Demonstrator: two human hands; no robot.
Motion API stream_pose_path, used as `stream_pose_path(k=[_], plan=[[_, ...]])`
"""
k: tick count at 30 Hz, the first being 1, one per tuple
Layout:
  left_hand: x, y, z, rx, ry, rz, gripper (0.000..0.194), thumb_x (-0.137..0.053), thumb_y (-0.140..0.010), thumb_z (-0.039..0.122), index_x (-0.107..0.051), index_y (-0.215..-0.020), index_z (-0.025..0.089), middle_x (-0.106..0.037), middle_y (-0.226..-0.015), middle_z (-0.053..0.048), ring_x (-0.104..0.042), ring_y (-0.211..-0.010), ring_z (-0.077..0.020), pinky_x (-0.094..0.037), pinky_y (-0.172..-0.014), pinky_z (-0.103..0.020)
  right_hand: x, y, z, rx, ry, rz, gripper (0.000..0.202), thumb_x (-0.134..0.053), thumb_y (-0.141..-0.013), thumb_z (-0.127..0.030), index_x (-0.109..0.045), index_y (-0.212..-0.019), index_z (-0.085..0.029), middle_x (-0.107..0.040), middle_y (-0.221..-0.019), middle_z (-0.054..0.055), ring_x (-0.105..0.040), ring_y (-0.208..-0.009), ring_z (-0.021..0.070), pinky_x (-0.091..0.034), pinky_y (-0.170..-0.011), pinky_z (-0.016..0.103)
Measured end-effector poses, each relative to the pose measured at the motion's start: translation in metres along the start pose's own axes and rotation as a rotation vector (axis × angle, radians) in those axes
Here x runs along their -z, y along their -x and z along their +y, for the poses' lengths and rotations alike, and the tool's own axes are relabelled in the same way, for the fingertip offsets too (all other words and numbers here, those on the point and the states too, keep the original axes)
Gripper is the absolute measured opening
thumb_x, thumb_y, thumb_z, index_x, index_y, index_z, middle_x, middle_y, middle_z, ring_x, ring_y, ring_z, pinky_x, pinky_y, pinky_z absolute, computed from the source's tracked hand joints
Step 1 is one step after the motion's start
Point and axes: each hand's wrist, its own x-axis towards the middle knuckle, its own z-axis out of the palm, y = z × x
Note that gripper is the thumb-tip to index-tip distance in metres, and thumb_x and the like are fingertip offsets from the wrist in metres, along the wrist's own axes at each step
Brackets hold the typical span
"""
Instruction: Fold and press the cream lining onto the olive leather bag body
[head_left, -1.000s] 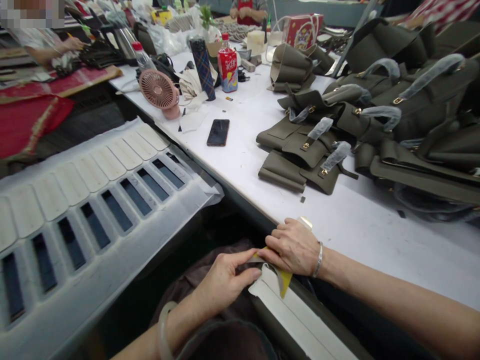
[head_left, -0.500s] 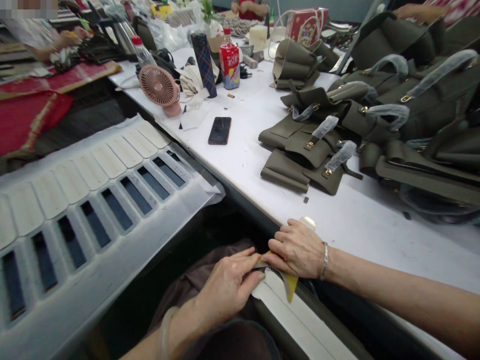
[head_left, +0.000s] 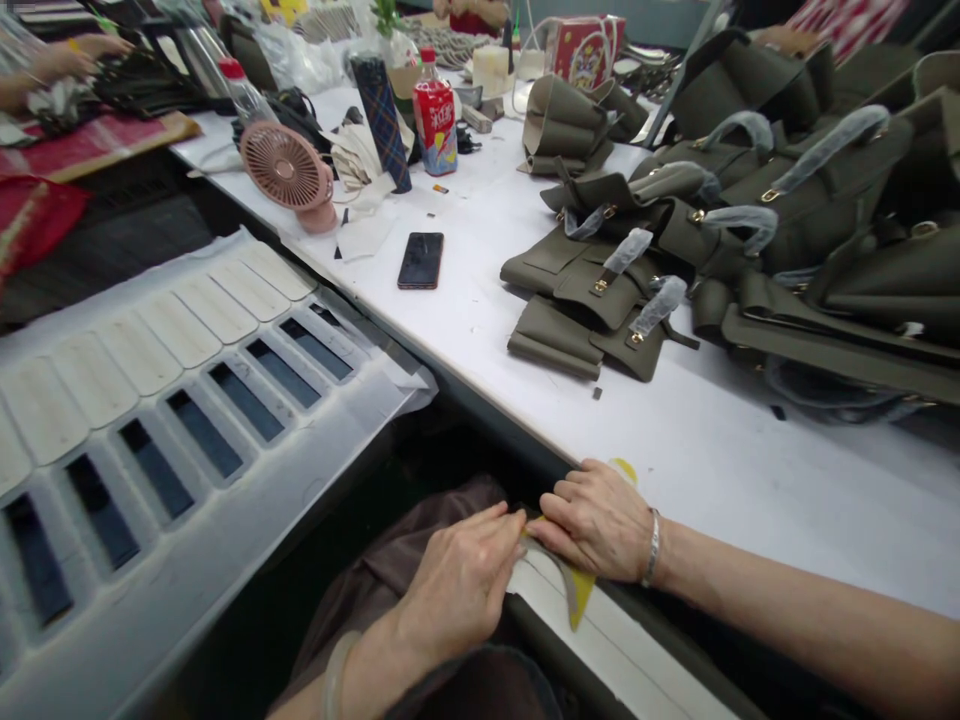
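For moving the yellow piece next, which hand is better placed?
Probably the right hand: its fingers curl over the yellow piece, which juts out below them over the white strip. The left hand is at the strip's far end, fingertips near the right thumb.

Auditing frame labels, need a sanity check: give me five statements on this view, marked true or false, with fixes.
1. The right hand grips a yellow piece. True.
2. The silver bracelet is on the left wrist. False: the silver bracelet is on the right wrist.
3. The phone lies flat on the white table. True.
4. The red bottle lies on its side. False: the red bottle stands upright.
5. The left hand is at the end of the white strip. True.
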Motion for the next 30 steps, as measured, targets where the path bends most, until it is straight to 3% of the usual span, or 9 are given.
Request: stream_pose_path(k=[5,8,10,16,19,21,24,26,30], plan=[[0.000,-0.006,-0.009,0.245,0.532,-0.061,0.042,-0.046,-0.096,0.040,-0.063,-0.129,0.020,-0.065,-0.130,-0.006,-0.059,-0.121,-0.0243,-0.042,-0.108,-0.036,-0.003,0.008,-0.020,-0.151,-0.026,-0.016,0.050,-0.025,-0.104,-0.047,-0.057,-0.077,-0.020,-0.066,-0.068,0.004,-0.056,-0.061,0.0167,-0.017,-0.062,0.037],[-0.001,-0.015,-0.014,0.385,0.863,-0.076,0.039,-0.054,-0.090,0.040,-0.070,-0.117,0.017,-0.070,-0.122,-0.007,-0.060,-0.118,-0.0277,-0.043,-0.105,-0.040,-0.002,0.014,-0.025,-0.209,-0.066,-0.027,0.048,-0.026,-0.104,-0.046,-0.058,-0.080,-0.020,-0.067,-0.071,0.004,-0.057,-0.064,0.0166,-0.019,-0.062,0.036],[-0.001,-0.019,-0.015,0.415,0.956,-0.077,0.038,-0.060,-0.084,0.036,-0.072,-0.115,0.015,-0.071,-0.119,-0.008,-0.060,-0.118,-0.0297,-0.042,-0.105,-0.042,0.001,0.021,-0.026,-0.262,-0.105,-0.034,0.048,-0.027,-0.103,-0.048,-0.058,-0.079,-0.021,-0.068,-0.072,0.004,-0.058,-0.065,0.0170,-0.021,-0.062,0.035],[0.000,-0.022,-0.014,0.427,0.988,-0.105,0.041,-0.064,-0.076,0.028,-0.072,-0.114,0.014,-0.074,-0.111,-0.010,-0.065,-0.104,-0.0293,-0.043,-0.098,-0.041,0.014,0.054,-0.016,-0.548,-0.342,-0.065,0.049,-0.026,-0.101,-0.051,-0.053,-0.075,-0.021,-0.062,-0.065,0.004,-0.057,-0.059,0.0189,-0.026,-0.057,0.031],[-0.001,-0.021,-0.013,0.429,0.999,-0.108,0.041,-0.064,-0.076,0.027,-0.072,-0.114,0.015,-0.074,-0.110,-0.009,-0.066,-0.099,-0.0262,-0.045,-0.092,-0.036,0.019,0.057,-0.008,-0.572,-0.548,-0.077,0.052,-0.020,-0.100,-0.058,-0.052,-0.083,-0.021,-0.064,-0.075,0.003,-0.059,-0.067,0.0179,-0.037,-0.058,0.028],[-0.003,-0.021,-0.011,0.442,0.971,-0.085,0.040,-0.064,-0.076,0.026,-0.072,-0.114,0.016,-0.075,-0.106,-0.008,-0.066,-0.094,-0.0244,-0.046,-0.085,-0.033,0.018,0.050,-0.005,-0.525,-0.706,-0.066,0.056,-0.023,-0.095,-0.067,-0.054,-0.093,-0.020,-0.065,-0.088,0.004,-0.059,-0.077,0.0187,-0.042,-0.063,0.028],[-0.006,-0.023,-0.009,0.418,0.897,-0.055,0.039,-0.059,-0.078,0.022,-0.072,-0.114,0.017,-0.077,-0.097,-0.006,-0.065,-0.085,-0.0219,-0.045,-0.076,-0.030,0.012,0.029,-0.006,-0.491,-1.051,-0.009,0.065,-0.052,-0.078,-0.077,-0.053,-0.107,-0.018,-0.062,-0.096,0.004,-0.054,-0.084,0.0203,-0.042,-0.069,0.029],[-0.007,-0.025,-0.009,0.381,0.859,-0.048,0.038,-0.056,-0.079,0.019,-0.074,-0.112,0.019,-0.077,-0.090,-0.004,-0.063,-0.082,-0.0206,-0.043,-0.074,-0.028,0.006,0.014,-0.007,-0.509,-1.210,0.026,0.070,-0.068,-0.069,-0.072,-0.052,-0.111,-0.017,-0.057,-0.087,0.000,-0.049,-0.078,0.0176,-0.039,-0.066,0.028],[-0.005,-0.027,-0.011,0.386,0.918,-0.107,0.034,-0.057,-0.081,0.021,-0.075,-0.109,0.019,-0.074,-0.081,-0.002,-0.060,-0.076,-0.0179,-0.042,-0.073,-0.027,-0.005,-0.002,-0.006,-0.551,-1.240,0.026,0.055,-0.067,-0.077,-0.053,-0.051,-0.114,-0.016,-0.042,-0.068,-0.007,-0.038,-0.063,0.0127,-0.031,-0.057,0.026]])
